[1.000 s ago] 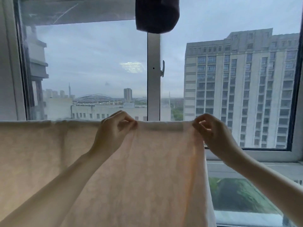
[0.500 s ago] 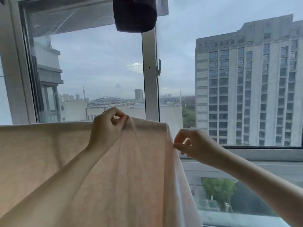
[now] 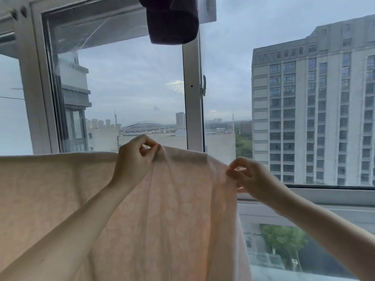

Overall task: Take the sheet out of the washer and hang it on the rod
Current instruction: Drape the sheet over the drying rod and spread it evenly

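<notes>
A pale pink patterned sheet [image 3: 178, 216] hangs in front of me across the lower half of the view, its top edge running level from the far left. The rod under it is hidden by the cloth. My left hand [image 3: 134, 159] pinches the sheet's top edge near the middle, lifting it into a small peak. My right hand [image 3: 249, 177] pinches the sheet's right side edge, a little lower than the left hand. The cloth sags in soft folds between the two hands.
A dark garment [image 3: 172, 23] hangs from above, over the white window post [image 3: 192, 110]. The window sill [image 3: 324, 195] runs behind my right arm. Tall buildings and sky show through the glass.
My right hand has dropped from the top edge to the sheet's right side edge and moved inward. The cloth between my hands went from taut to folded. My view has tilted upward.
</notes>
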A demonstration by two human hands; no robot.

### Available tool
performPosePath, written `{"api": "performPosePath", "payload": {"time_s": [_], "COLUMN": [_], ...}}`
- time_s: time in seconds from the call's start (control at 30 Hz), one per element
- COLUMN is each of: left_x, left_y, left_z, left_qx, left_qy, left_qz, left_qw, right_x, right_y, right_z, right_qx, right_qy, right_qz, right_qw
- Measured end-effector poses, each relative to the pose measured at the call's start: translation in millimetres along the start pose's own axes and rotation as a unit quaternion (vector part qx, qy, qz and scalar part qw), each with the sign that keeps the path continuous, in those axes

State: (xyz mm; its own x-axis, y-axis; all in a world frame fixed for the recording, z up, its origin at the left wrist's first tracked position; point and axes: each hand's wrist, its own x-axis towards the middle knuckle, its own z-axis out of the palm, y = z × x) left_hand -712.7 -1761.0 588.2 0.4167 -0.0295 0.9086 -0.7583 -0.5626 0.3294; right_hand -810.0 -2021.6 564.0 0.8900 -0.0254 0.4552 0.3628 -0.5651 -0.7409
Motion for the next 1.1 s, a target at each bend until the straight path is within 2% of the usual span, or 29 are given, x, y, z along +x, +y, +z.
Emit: {"api": "performPosePath", "payload": {"time_s": [0.07, 0.17, 0.23, 0.3, 0.4, 0.47, 0.53, 0.63, 0.7, 0.8, 0.93, 1.1], "left_x": [1, 6, 9, 7, -4, -8, -8, -7, -8, -6, 2, 9], "left_y": [1, 6, 8, 6, -4, -8, -9, -9, -11, -22, -52, -106], "left_z": [-1, -1, 0, 2, -5, -11, -14, -15, -18, -30, -58, -102], "left_qx": [0.006, 0.002, -0.003, -0.002, -0.010, -0.021, -0.034, -0.049, -0.046, -0.007, 0.035, 0.055], "left_qy": [0.014, 0.055, 0.057, 0.022, -0.052, -0.085, -0.093, -0.104, -0.112, -0.130, -0.141, -0.139], "left_qz": [0.011, 0.033, 0.024, 0.001, -0.007, 0.001, 0.003, 0.000, 0.009, 0.034, 0.021, -0.006], "left_qw": [1.000, 0.998, 0.998, 1.000, 0.999, 0.996, 0.995, 0.993, 0.993, 0.991, 0.989, 0.989], "right_x": [12, 49, 74, 84, 64, 46, 42, 46, 46, 44, 46, 52], "right_y": [-1, -8, -9, -2, 18, 21, 15, -11, -33, -54, -68, -86], "right_z": [-14, -27, -26, -19, -8, -11, -13, -4, 12, 35, 61, 102], "right_qx": [0.063, 0.079, 0.055, -0.013, -0.169, -0.193, -0.164, -0.151, -0.181, -0.276, -0.424, -0.501], "right_qy": [0.055, 0.150, 0.183, 0.158, -0.012, -0.097, -0.083, 0.025, 0.059, 0.028, 0.033, 0.026], "right_qz": [0.012, -0.026, -0.052, -0.055, -0.055, -0.041, -0.058, -0.134, -0.190, -0.223, -0.250, -0.262], "right_qw": [0.996, 0.985, 0.980, 0.986, 0.984, 0.975, 0.981, 0.979, 0.963, 0.934, 0.870, 0.825]}}
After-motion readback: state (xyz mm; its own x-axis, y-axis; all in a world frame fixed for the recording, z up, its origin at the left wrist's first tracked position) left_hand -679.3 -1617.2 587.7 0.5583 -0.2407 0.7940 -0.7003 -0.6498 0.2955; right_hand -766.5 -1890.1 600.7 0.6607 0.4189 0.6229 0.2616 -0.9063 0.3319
